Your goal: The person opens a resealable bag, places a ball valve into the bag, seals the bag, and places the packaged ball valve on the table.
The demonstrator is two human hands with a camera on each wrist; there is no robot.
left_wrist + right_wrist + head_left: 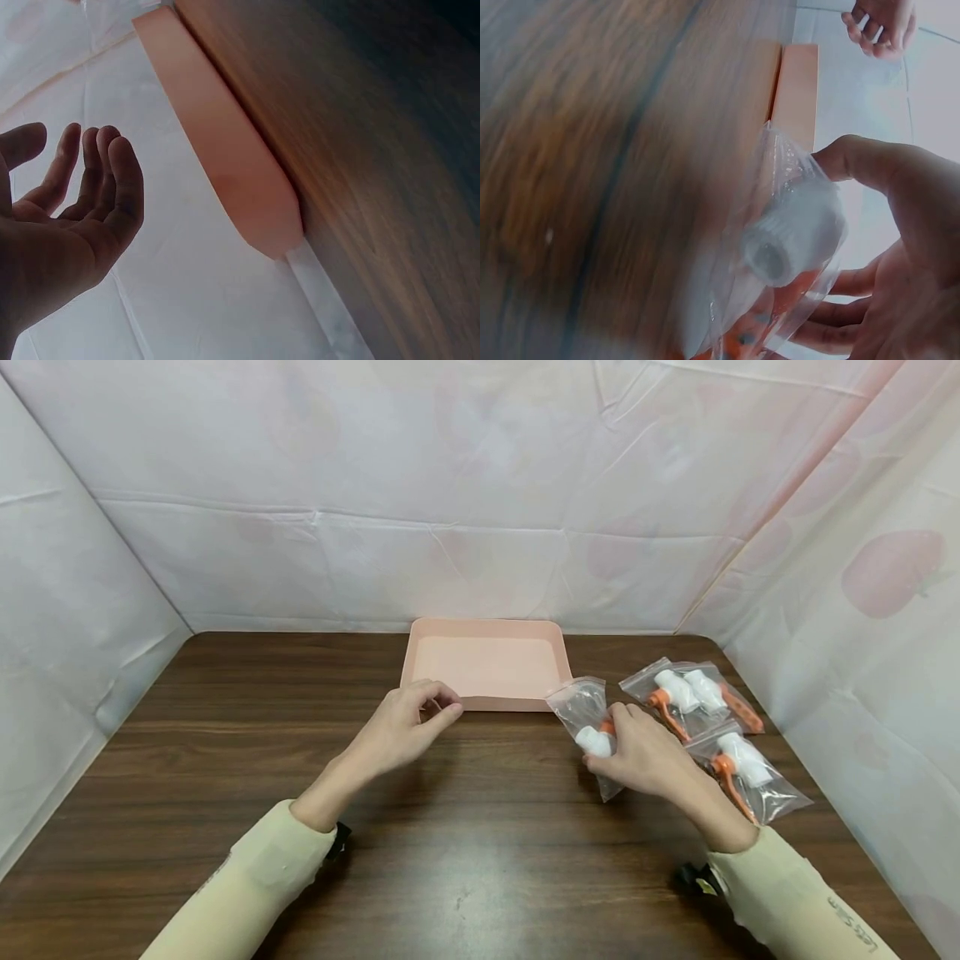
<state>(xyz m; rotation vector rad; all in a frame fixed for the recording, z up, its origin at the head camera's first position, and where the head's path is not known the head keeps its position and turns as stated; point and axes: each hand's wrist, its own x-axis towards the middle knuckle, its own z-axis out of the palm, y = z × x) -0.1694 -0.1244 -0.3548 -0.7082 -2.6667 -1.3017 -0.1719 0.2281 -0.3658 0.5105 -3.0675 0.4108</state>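
Observation:
My right hand grips a clear plastic bag at its side, with a white plastic fitting and an orange part inside. In the right wrist view the white fitting shows a ribbed round end, and the thumb and fingers lie around the bag's edge. Held just in front of the pink tray, my left hand has loosely bent fingers and nothing in it. The left wrist view shows that hand palm up beside the tray's outer wall.
To the right lie more clear bags: one with two white fittings and orange levers, another nearer, partly beside the right forearm. Pale cloth walls close off the back and sides of the dark wooden table.

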